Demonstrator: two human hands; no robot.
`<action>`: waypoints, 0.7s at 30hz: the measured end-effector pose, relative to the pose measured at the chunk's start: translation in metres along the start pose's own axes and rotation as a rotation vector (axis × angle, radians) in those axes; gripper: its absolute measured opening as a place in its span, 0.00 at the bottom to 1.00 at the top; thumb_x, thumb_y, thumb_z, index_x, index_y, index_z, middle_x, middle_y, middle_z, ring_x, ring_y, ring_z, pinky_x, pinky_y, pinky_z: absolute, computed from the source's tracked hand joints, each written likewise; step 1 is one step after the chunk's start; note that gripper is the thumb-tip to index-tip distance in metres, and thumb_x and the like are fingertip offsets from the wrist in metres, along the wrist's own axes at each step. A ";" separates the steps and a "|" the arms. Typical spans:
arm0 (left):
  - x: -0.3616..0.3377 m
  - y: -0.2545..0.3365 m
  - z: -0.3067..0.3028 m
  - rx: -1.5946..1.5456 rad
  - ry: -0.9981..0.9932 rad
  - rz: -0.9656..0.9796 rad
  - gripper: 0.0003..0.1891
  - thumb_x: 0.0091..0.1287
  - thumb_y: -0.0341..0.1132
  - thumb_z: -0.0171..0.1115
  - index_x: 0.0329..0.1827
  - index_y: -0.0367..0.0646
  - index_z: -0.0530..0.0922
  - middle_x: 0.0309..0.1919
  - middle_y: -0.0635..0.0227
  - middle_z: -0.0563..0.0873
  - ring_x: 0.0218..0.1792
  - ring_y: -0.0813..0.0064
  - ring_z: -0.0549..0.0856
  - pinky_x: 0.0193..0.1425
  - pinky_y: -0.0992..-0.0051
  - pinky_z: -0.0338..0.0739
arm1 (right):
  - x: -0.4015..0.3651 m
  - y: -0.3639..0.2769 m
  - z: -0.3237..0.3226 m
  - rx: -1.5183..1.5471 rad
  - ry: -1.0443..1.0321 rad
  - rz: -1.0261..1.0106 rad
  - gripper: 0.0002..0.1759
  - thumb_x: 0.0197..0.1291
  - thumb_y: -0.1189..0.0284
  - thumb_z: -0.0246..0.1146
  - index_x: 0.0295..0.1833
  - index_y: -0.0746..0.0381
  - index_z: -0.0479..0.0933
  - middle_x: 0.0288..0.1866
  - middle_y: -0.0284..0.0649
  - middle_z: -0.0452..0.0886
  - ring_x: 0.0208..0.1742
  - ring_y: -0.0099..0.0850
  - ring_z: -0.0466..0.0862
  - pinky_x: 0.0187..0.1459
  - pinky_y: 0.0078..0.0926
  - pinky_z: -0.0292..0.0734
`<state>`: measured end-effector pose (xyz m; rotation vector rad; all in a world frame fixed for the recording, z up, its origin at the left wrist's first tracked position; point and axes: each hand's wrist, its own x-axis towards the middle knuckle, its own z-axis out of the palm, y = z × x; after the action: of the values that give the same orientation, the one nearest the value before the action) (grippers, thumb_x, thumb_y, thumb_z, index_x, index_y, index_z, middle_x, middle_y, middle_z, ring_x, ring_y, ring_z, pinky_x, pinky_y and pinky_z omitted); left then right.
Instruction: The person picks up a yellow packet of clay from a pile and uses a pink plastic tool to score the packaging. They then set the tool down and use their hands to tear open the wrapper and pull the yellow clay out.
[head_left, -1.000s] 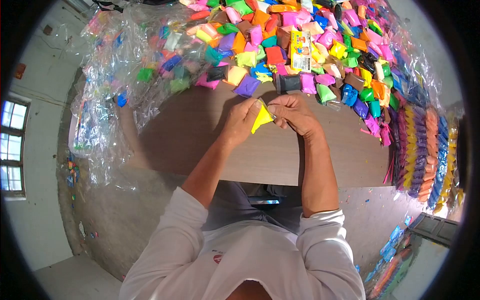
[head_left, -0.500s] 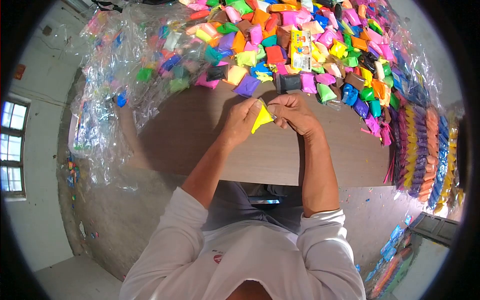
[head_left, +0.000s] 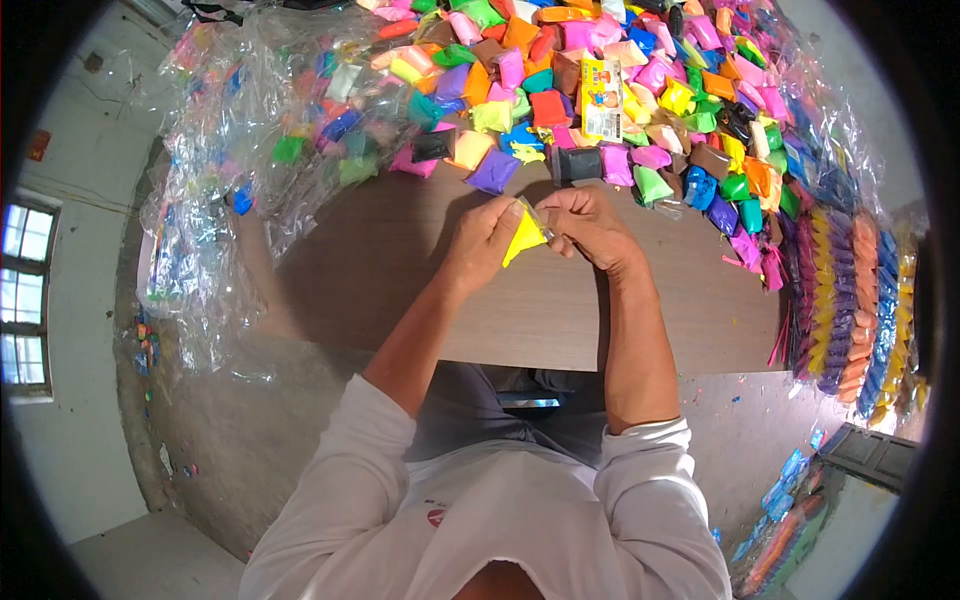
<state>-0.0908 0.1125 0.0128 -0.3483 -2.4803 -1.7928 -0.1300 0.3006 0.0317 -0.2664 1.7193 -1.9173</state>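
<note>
A small clear packet of bright yellow clay-like material [head_left: 522,240] is held above the table between my hands. My left hand [head_left: 482,240] is closed, with thumb and fingers pinching the packet's left side. On the other side, my right hand [head_left: 592,228] is closed too, its thumb and forefinger pinched at the transparent edge of the wrapper. Just beyond my hands lie a purple packet [head_left: 494,172] and a black packet [head_left: 577,164].
A heap of colourful packets [head_left: 548,108] covers the back of the brown table [head_left: 480,325], with a yellow printed card [head_left: 602,100] on it. Crumpled clear plastic bags [head_left: 215,200] hang at the left. Strips of joined packets [head_left: 835,300] drape over the right edge.
</note>
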 end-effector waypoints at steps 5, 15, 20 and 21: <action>0.000 0.000 0.000 0.011 0.005 0.006 0.18 0.75 0.44 0.47 0.39 0.35 0.75 0.27 0.67 0.75 0.30 0.80 0.73 0.33 0.75 0.70 | 0.001 0.001 -0.001 0.038 0.002 -0.003 0.11 0.56 0.67 0.66 0.38 0.65 0.82 0.26 0.33 0.81 0.21 0.18 0.77 0.21 0.15 0.69; -0.001 0.001 -0.001 0.010 -0.004 0.001 0.18 0.75 0.43 0.47 0.40 0.35 0.75 0.27 0.67 0.76 0.30 0.80 0.74 0.34 0.75 0.71 | 0.001 0.001 -0.001 0.011 -0.006 -0.003 0.11 0.57 0.67 0.65 0.37 0.65 0.81 0.25 0.33 0.80 0.20 0.18 0.77 0.20 0.15 0.69; 0.000 -0.002 -0.001 0.008 -0.015 -0.017 0.18 0.75 0.43 0.47 0.41 0.35 0.75 0.28 0.67 0.76 0.30 0.80 0.74 0.34 0.75 0.71 | 0.001 0.001 -0.001 0.028 -0.015 -0.002 0.12 0.58 0.67 0.65 0.38 0.66 0.82 0.26 0.34 0.81 0.20 0.19 0.77 0.20 0.15 0.69; 0.000 -0.002 -0.001 0.012 -0.020 -0.012 0.18 0.75 0.43 0.47 0.41 0.35 0.75 0.28 0.67 0.77 0.30 0.80 0.74 0.34 0.75 0.71 | 0.001 0.001 -0.001 0.028 -0.015 -0.002 0.12 0.58 0.67 0.65 0.38 0.66 0.82 0.26 0.34 0.81 0.20 0.19 0.77 0.20 0.15 0.69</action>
<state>-0.0913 0.1106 0.0109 -0.3536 -2.5113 -1.7864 -0.1311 0.3013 0.0306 -0.2709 1.6825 -1.9341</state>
